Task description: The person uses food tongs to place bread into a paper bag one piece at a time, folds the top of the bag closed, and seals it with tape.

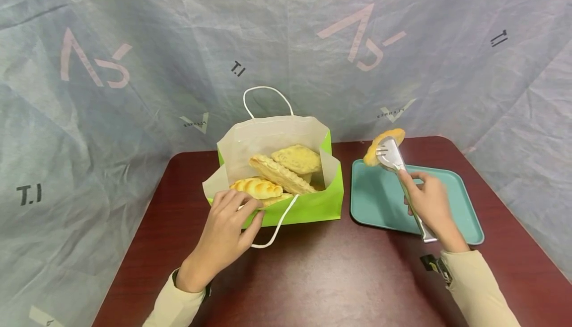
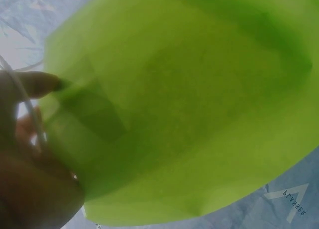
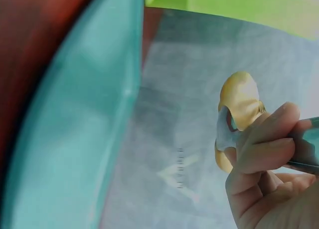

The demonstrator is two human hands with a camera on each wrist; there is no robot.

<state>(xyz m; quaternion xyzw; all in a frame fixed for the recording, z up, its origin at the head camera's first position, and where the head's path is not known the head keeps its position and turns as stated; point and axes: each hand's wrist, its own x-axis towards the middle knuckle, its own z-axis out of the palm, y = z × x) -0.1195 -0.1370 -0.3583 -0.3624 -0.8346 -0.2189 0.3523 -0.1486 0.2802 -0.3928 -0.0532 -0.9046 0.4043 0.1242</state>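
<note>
My left hand [image 1: 230, 222] pinches the near rim of a green paper bag [image 1: 313, 206] with a white inside; in the left wrist view the thumb presses against the bag's green wall [image 2: 189, 104]. Several breads lie in the bag, among them a braided golden bun [image 1: 255, 187], a long pastry [image 1: 281, 174] and a pale oval one [image 1: 297, 159]. My right hand [image 1: 429, 200] grips metal serving tongs [image 1: 393, 157]. A curved golden bread [image 1: 396, 133] is clamped in their head, held above the far left part of a teal tray [image 1: 451, 188].
The bag stands on a dark red wooden table [image 1: 313, 277], its white cord handles [image 1: 268, 88] sticking up at the back and drooping in front. Grey printed cloth [image 1: 178, 43] hangs behind and along both sides. The tray lies right of the bag.
</note>
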